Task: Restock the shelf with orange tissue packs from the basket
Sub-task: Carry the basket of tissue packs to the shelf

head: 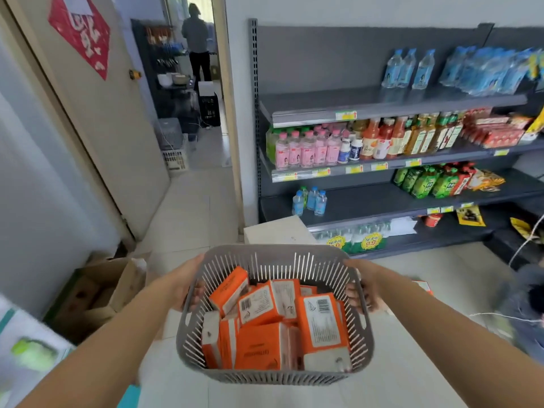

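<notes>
I hold a grey slotted plastic basket in front of me, above the floor. Several orange tissue packs with white labels lie jumbled inside it. My left hand grips the basket's left rim, fingers curled inside the wall. My right hand grips the right rim the same way. The dark grey shelf unit stands ahead and to the right, with its top board's left half bare.
Drink bottles and snack bags fill the shelf boards. A white box sits on the floor by the shelf foot. Open cardboard boxes lie at the left wall. A person stands beyond the open doorway.
</notes>
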